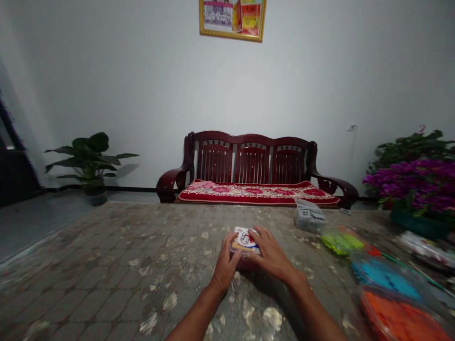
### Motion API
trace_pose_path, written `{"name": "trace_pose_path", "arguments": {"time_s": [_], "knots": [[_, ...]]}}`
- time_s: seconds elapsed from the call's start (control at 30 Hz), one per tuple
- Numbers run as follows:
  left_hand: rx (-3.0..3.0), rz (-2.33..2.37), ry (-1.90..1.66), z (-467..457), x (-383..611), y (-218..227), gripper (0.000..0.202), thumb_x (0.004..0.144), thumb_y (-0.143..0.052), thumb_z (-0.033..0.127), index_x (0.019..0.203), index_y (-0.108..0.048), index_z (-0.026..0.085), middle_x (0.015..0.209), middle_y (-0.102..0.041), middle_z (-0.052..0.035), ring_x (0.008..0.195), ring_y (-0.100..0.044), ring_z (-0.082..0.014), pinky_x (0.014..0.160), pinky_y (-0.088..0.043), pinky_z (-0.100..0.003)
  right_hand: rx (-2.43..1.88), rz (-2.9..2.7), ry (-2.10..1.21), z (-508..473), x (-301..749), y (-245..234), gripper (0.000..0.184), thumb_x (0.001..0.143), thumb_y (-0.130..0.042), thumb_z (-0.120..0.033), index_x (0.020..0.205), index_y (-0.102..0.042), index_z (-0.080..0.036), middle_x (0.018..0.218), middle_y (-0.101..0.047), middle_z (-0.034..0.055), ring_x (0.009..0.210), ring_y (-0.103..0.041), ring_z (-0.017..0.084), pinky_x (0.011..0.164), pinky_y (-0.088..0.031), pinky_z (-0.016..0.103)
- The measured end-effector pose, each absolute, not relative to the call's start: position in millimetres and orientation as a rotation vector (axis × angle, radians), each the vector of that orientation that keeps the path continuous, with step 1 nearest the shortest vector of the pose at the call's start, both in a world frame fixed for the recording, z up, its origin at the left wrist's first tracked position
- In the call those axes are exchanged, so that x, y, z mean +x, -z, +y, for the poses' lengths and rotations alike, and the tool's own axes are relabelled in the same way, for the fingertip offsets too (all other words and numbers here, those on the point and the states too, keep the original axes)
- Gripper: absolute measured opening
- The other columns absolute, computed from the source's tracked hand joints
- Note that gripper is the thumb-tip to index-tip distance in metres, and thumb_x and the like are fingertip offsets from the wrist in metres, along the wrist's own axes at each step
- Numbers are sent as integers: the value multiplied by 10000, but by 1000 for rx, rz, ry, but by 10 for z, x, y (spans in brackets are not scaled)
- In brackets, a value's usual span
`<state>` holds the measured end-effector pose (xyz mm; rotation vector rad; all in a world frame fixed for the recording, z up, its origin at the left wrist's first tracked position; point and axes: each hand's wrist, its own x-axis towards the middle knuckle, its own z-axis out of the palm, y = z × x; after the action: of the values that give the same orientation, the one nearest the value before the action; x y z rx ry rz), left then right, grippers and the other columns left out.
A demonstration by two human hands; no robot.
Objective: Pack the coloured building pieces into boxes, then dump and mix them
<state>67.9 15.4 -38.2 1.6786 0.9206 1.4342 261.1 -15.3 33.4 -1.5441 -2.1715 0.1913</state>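
Note:
A small box [244, 239] with a white, red and yellow printed lid sits on the table [117, 265] in front of me. My left hand [224, 264] grips its left side with curled fingers. My right hand [270, 255] covers its right side, fingers laid over the lid's edge. Both hands are closed on the box, and its lower part is hidden behind them.
To the right on the table lie clear containers: one with dark pieces [310, 215], green [341, 241], blue [382, 273] and orange [401, 317] ones. Purple flowers [415, 182] stand at the far right. A wooden bench [252, 173] and a potted plant [90, 163] are by the wall.

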Motion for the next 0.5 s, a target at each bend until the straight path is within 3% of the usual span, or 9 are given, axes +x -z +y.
{"name": "trace_pose_path", "arguments": {"time_s": [0.17,0.5], "knots": [[1716,972,-1379,114,670,351,463,951,-520,369,1384,-523,207,1539,-477,-127,1469,-403,-276,1249,-255,-501,-1486,-2220,-78,-145,2617,-324,631,939,-588,-480,1502,-491,-214,1567,-441,167,1447,-377,328,1201,-315,518],[1750,1006,-1280,75,607,263,404,956,-507,443,1290,-580,229,1447,-555,-103,1393,-484,-268,1214,-319,-454,-1516,-2312,55,-190,2563,-461,614,933,-600,-481,1484,-498,-231,1500,-504,156,1371,-445,321,1167,-343,483]]}}
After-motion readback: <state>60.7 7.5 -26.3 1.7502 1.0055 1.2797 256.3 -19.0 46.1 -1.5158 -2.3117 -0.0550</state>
